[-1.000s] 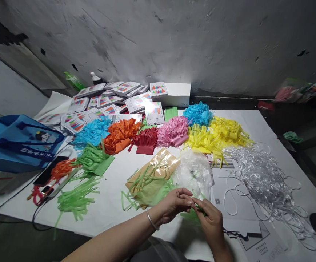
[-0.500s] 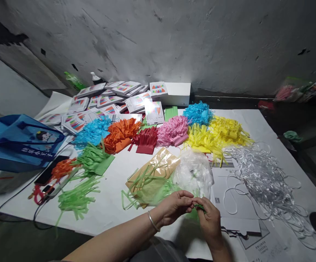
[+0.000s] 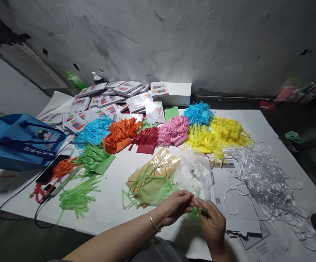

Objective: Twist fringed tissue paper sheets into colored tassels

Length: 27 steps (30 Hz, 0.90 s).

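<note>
My left hand [image 3: 174, 208], with a silver bangle on the wrist, meets my right hand [image 3: 214, 222] fingertip to fingertip near the front of the table. Pinched in the right fingers is a small dark-green twisted bit of a green paper tassel [image 3: 194, 213], whose lighter strips show below and between the hands. The left fingertips are closed too, but what they grip is hidden. Just beyond lie a crumpled clear plastic bag [image 3: 193, 171] and loose green fringe strips [image 3: 158, 193] over a brown glossy packet [image 3: 162, 160].
Fringed paper bundles cross the table: blue [image 3: 95, 131], orange [image 3: 122, 133], red [image 3: 147, 140], pink [image 3: 174, 131], yellow [image 3: 228, 131] and green [image 3: 95, 160]. Printed boxes [image 3: 127, 87] are heaped behind. White ribbon [image 3: 267, 178] lies tangled at right; a blue bag [image 3: 5, 145] stands left.
My right hand has turned and shifted slightly right, showing more of the dark-green twist in its fingers. My left hand stays nearly in place.
</note>
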Each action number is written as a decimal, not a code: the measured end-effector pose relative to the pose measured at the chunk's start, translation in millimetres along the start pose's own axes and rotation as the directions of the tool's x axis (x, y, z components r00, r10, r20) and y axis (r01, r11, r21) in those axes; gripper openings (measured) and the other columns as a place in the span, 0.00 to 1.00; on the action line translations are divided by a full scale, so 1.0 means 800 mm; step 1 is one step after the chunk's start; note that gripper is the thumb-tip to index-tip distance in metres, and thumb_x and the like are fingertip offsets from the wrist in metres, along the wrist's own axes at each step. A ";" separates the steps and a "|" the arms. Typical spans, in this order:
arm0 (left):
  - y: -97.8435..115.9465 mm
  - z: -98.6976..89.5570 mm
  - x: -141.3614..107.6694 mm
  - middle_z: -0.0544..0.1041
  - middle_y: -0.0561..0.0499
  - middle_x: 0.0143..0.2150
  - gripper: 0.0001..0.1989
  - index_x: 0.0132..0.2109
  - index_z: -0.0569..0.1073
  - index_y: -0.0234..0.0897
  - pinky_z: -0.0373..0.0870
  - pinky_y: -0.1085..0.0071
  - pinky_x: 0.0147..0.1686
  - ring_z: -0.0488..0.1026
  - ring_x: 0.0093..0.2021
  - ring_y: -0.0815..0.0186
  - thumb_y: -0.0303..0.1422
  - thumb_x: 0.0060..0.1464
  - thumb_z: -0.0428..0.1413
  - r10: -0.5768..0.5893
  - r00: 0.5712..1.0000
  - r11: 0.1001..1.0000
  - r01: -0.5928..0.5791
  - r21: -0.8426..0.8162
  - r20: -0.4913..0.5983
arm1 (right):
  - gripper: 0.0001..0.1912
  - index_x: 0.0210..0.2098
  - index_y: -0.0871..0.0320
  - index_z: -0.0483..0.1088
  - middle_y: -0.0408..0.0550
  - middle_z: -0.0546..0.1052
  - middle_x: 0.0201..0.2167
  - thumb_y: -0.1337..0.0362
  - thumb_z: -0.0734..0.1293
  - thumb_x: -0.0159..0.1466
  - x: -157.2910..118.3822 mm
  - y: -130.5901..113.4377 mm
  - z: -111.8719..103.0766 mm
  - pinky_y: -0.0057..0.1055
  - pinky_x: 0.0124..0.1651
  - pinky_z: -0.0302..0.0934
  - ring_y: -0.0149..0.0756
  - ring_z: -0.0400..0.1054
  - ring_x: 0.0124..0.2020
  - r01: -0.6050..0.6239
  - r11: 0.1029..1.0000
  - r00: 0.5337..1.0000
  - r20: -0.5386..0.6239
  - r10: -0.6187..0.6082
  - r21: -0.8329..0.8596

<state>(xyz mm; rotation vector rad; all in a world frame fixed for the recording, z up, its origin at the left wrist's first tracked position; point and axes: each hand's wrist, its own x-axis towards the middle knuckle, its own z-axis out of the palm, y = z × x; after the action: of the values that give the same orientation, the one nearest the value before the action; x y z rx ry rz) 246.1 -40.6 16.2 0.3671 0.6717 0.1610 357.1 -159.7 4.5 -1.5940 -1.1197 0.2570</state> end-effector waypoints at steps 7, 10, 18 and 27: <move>0.004 0.002 0.001 0.82 0.45 0.37 0.17 0.44 0.80 0.27 0.74 0.74 0.44 0.79 0.39 0.66 0.35 0.51 0.69 -0.013 0.999 1.000 0.014 -0.022 0.044 | 0.16 0.49 0.53 0.78 0.45 0.81 0.32 0.72 0.64 0.66 0.007 0.005 0.000 0.24 0.38 0.71 0.32 0.77 0.32 0.055 0.989 0.998 -0.021 -0.058 -0.136; 0.006 0.001 0.001 0.82 0.43 0.39 0.16 0.45 0.80 0.26 0.74 0.74 0.45 0.79 0.41 0.65 0.33 0.52 0.68 -0.015 0.999 1.000 0.016 -0.017 0.051 | 0.14 0.47 0.56 0.79 0.46 0.81 0.32 0.71 0.64 0.66 0.008 0.005 0.001 0.23 0.39 0.71 0.31 0.78 0.33 0.049 0.988 0.997 -0.051 -0.057 -0.148; 0.002 -0.002 0.007 0.81 0.43 0.38 0.11 0.42 0.80 0.28 0.74 0.76 0.45 0.80 0.38 0.69 0.28 0.51 0.68 -0.006 1.000 0.998 0.008 0.057 -0.021 | 0.09 0.41 0.57 0.80 0.47 0.83 0.36 0.64 0.67 0.65 0.006 0.009 0.000 0.22 0.42 0.71 0.34 0.79 0.36 -0.081 0.988 0.985 -0.161 0.059 -0.134; 0.031 0.030 0.030 0.78 0.43 0.49 0.26 0.53 0.77 0.37 0.71 0.74 0.25 0.77 0.30 0.68 0.36 0.47 0.70 0.139 0.990 0.941 -0.121 0.317 -0.032 | 0.13 0.38 0.57 0.80 0.50 0.84 0.35 0.55 0.68 0.66 0.004 0.008 0.000 0.26 0.39 0.73 0.38 0.80 0.36 -0.213 0.975 0.954 -0.230 0.192 -0.070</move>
<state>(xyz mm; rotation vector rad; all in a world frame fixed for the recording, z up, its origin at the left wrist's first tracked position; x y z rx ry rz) 278.7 -18.1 29.0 0.7170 0.7285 0.1907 362.0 -156.8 0.3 -1.7765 -0.8065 0.1573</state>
